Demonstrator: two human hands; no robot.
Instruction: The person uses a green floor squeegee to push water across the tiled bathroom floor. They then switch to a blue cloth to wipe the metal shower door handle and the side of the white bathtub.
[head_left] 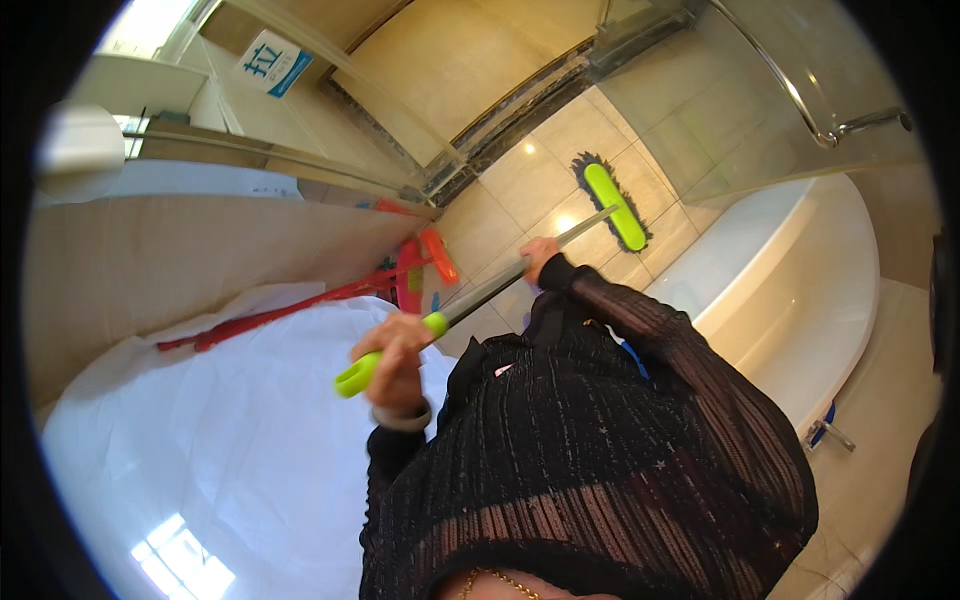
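Your left hand (393, 362) is clenching its fingers around the green handle (358, 376) of a mop (485, 295), while your right hand's fingers (543, 256) are grasping the grey pole (585, 228) farther down. The mop's green head (625, 224) is resting on the tiled floor (515, 200), near the white bathtub (845, 240).

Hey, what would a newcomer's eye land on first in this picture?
Probably the lime-green mop head, dark-fringed, on the tiled floor above and right of centre. Its pole slants down-left through the right hand to a green grip in the left hand. Next, the white bathtub at right and red long-handled tools at left.
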